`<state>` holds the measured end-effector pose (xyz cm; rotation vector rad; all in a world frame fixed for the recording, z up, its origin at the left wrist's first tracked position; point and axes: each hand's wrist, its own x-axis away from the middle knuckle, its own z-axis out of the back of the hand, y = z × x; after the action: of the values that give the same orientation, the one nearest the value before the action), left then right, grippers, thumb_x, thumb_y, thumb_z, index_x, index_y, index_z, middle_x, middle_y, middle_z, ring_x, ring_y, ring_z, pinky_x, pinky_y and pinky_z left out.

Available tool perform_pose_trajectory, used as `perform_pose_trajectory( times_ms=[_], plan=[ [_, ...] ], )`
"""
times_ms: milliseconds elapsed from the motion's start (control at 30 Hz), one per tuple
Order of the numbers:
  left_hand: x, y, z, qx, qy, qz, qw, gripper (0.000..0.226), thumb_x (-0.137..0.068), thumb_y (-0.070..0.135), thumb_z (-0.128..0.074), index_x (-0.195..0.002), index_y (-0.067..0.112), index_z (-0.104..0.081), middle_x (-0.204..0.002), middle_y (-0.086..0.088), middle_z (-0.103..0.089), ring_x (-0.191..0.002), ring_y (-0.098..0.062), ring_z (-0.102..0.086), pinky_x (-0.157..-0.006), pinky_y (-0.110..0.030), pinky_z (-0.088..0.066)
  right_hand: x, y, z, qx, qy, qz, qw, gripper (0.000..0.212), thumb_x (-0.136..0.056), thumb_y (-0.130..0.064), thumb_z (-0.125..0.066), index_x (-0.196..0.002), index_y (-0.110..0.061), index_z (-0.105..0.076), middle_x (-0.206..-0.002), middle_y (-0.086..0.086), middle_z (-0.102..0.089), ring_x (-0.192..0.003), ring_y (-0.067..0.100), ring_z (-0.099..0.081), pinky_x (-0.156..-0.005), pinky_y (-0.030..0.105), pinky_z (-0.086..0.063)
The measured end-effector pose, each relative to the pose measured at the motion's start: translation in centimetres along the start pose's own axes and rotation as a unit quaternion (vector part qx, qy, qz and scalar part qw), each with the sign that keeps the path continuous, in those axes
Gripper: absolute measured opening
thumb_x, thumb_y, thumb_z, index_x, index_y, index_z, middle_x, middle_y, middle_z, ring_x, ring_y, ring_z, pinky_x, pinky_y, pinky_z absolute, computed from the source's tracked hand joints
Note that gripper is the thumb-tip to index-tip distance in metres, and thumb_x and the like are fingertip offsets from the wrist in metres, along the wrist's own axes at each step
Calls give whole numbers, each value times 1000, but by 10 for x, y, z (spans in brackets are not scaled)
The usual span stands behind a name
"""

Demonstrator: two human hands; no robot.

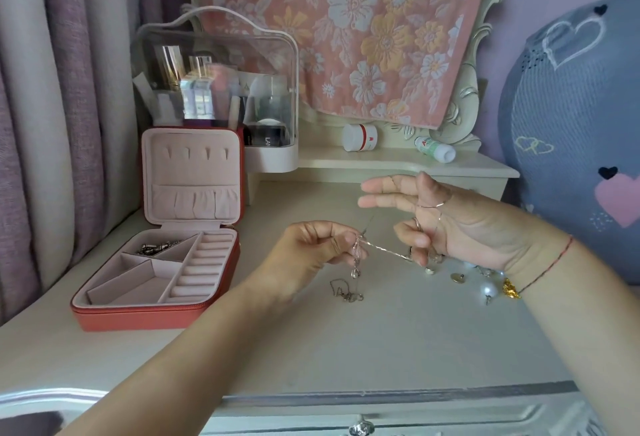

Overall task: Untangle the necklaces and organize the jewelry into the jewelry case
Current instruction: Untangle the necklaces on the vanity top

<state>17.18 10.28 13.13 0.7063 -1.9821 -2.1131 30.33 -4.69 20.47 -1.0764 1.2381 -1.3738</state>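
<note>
The case [138, 319] lies open at the left of the worktop [346, 349], lid upright, with a few silvery pieces [159, 248] in its rear-left compartment. Just right of it, the left hand [311, 248] pinches the knot [358, 245] between thumb and curled fingers. A pendant dangles below the knot, and a second necklace [348, 292] lies loose on the worktop underneath. A chain [384, 251] runs taut from the knot to the right hand [450, 227], which pinches it with thumb and a lower finger. That hand's two upper fingers stick out straight, with thin strands looped over them. The knot would likely loosen better with slack than with pull: bring the hands closer, then tease the strands apart one by one. Earrings [488, 288] lie near the right wrist, so that hand is best lifted over them when it moves. Bare worktop toward the front edge gives room, and the way left to the case looks open.
</note>
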Motion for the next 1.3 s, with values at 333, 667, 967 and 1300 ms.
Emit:
perform_pose_trajectory(
  times_ms=[333, 667, 967, 1300],
  plan=[
    [-4, -2, 0, 26, 8, 28, 999, 16, -87, 22, -60, -79, 8, -64, -66, 5, -65, -60, -7, -54, -65, -19, -40, -17, 46, -5, -44, 148, 3, 988, 49, -74, -23, -64, -121, -12, -59, -102, 7, -69, -45, 6, -28, -43, 17, -34],
    [-8, -6, 0, 4, 12, 15, 1000, 20, -91, 22, -58, -86, 4, -65, -65, -3, -65, -62, -10, -53, -62, -18, -39, -26, 66, -19, 2, 129, 30, 991, 21, -72, -24, -68, -84, -9, -59, -69, 2, -65, -36, 2, -28, -42, 20, -15],
    [-10, -9, 1, -1, 62, 26, 998, 15, -90, 26, -60, -89, 13, -67, -68, 3, -64, -64, -10, -52, -72, -30, -37, -28, 71, -14, -2, 159, 40, 986, 9, -85, -14, -65, -80, -8, -60, -71, 7, -64, -38, 5, -21, -40, 18, -18],
    [-9, -10, 0, -64, 61, -4, 996, 13, -91, 22, -63, -82, 15, -70, -71, 7, -63, -71, -5, -54, -75, -22, -43, -30, 74, -18, 49, 191, 32, 980, 9, -85, -15, -67, -87, -6, -65, -42, -14, -48, -39, 5, -22, -46, 21, -17]
  ],
)
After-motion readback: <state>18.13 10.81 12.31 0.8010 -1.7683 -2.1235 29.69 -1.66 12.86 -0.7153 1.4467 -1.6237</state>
